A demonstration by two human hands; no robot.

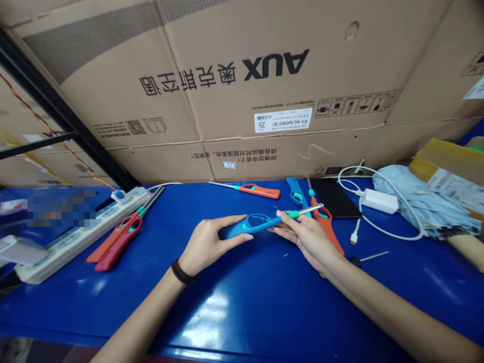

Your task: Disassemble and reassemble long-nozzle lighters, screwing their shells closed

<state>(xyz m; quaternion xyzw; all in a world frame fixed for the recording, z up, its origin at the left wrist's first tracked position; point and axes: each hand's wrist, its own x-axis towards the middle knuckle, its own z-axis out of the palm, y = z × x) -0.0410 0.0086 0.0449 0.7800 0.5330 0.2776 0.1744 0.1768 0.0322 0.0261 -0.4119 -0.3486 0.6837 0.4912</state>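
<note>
Between my two hands is a blue long-nose gas lighter (260, 223) with a green collar and a metal tube, held above the blue tabletop. My left hand (207, 242) pinches the broad handle end between thumb and fingers. The fingers of my right hand (302, 234) close round the front part, near the green collar; the tube points to the upper right. Just beyond my right hand lie another blue lighter (295, 191) and an orange lighter (324, 222), both partly hidden. A screwdriver (372, 256) lies to the right, its dark handle partly covered by my wrist.
An orange lighter (260, 191) lies at the back. More orange and red lighters (121, 239) rest against a white power strip (81, 234) on the left. At right are a black flat item (336, 199), a white charger (380, 201) and a folded umbrella (408, 194). A cardboard box (227, 116) stands behind.
</note>
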